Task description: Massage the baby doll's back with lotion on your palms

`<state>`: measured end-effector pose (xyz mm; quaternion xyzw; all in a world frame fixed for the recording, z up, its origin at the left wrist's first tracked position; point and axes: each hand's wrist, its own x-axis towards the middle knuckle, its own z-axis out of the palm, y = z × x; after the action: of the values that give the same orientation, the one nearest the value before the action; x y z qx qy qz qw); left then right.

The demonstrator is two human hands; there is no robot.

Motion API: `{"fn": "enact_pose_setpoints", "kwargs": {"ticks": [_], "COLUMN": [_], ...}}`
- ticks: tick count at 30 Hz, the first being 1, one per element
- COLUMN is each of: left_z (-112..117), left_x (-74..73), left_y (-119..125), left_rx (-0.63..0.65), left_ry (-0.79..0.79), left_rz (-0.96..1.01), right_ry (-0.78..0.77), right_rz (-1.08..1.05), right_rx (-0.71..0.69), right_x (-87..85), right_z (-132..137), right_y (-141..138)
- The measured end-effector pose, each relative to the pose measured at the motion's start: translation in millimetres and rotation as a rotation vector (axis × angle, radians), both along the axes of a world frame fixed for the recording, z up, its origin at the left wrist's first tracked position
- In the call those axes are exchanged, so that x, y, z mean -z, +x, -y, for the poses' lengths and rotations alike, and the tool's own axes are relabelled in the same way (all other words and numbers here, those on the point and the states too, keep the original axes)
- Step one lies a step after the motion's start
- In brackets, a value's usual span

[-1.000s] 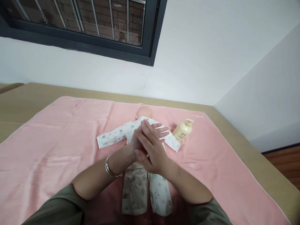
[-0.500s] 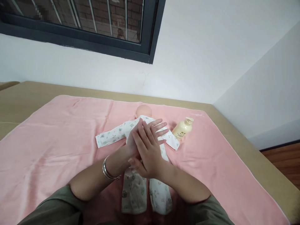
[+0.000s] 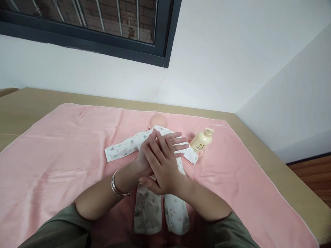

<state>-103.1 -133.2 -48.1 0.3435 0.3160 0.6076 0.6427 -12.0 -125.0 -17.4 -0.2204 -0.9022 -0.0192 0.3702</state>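
Observation:
My right hand lies flat across the palm of my left hand, fingers stretched out. The left hand's fingers are spread and point to the right. Neither hand holds an object. Below them a baby doll lies on its back, its head toward the wall. It wears a white printed suit with arms and legs spread; my hands hide most of its trunk. A pale yellow pump bottle stands or leans at the end of the doll's sleeve on the right; its base is partly hidden.
A pink cloth with some creases covers most of the wooden table. White walls meet at the table's back right corner. A dark-framed window with bars is above. My left wrist wears silver bangles.
Both hands stay pressed together. The left hand's fingers have slid slightly to the right under the right hand. The doll and bottle stay in place.

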Motion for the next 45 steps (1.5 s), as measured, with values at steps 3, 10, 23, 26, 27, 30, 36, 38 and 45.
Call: {"fn": "enact_pose_setpoints", "kwargs": {"ticks": [3,10,23,26,27,30,36,38,45], "left_z": [18,4,-6,-22,-31,-62,-93,-91,-90], "left_x": [24.0,17.6,-40.9,-69.5,-72.3,-54.8,25.7,41.8,60.8], "left_y": [-8,-6,2,-33,-39,-41,-25,-24,-23], "left_rx": [0.038,-0.009,0.107,0.147,0.086,-0.272,-0.522,-0.517,-0.575], "left_ry": [0.079,-0.146,-0.31,-0.275,-0.22,0.015,0.156,0.169,0.273], "left_rz": [0.023,0.01,0.173,0.228,0.236,0.121,-0.566,-0.637,-0.729], "right_ry": [0.038,0.028,0.053,0.117,0.121,0.028,-0.198,-0.213,-0.404], "right_rz": [0.029,0.089,0.177,0.026,-0.064,-0.285,0.086,0.245,0.365], "right_rx": [0.015,-0.122,-0.192,-0.09,0.004,0.322,0.292,0.225,0.258], "right_x": [4.4,8.8,26.0,25.6,25.6,28.0,53.9,64.2,59.3], "right_z": [10,-24,-47,-84,-94,-110,-91,-81,-94], "right_y": [-5,11,15,41,49,55,17,16,40]}}
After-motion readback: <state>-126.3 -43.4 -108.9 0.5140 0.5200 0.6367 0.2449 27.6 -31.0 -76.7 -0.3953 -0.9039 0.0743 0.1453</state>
